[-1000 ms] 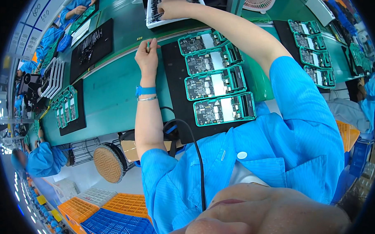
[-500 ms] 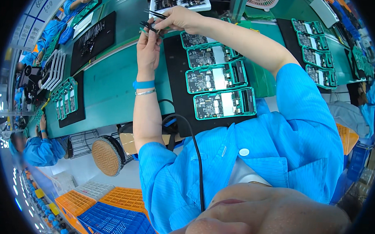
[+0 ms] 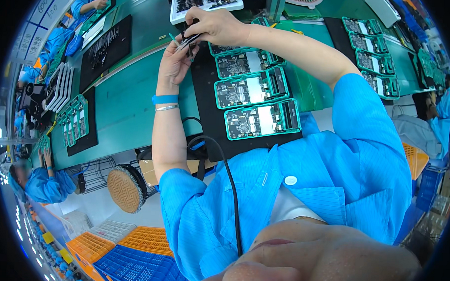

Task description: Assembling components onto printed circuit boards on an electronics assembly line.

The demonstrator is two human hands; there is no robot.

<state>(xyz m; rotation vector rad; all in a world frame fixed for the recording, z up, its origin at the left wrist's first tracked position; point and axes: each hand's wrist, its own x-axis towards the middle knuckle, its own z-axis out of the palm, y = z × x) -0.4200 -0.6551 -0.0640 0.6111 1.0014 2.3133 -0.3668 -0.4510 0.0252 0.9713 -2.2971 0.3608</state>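
Above the table's far side, my two hands meet. My left hand (image 3: 174, 67), with a blue band and a bracelet at its wrist, pinches a small black part (image 3: 191, 50) with a bit of green at its edge. Held in the closed fingers of my right hand (image 3: 216, 27), a pair of dark tweezers (image 3: 189, 40) slants down toward the left fingertips. Fingers partly cover the small part, so its exact kind is unclear. Closer to me, several circuit boards (image 3: 240, 123) in green frames lie in a column on a black mat (image 3: 208, 112).
A white tray (image 3: 233, 7) of small black parts lies just beyond my hands. More framed boards (image 3: 376, 61) are at right, others (image 3: 74, 123) at left. A black cable (image 3: 226, 163) hangs before my chest. A woven stool (image 3: 125, 189) and co-workers (image 3: 47, 181) are at left.
The tweezers, which pointed left beyond my hands, now slant down toward the left fingertips. My right hand has curled in closer to the left one. The whole view has shifted slightly.
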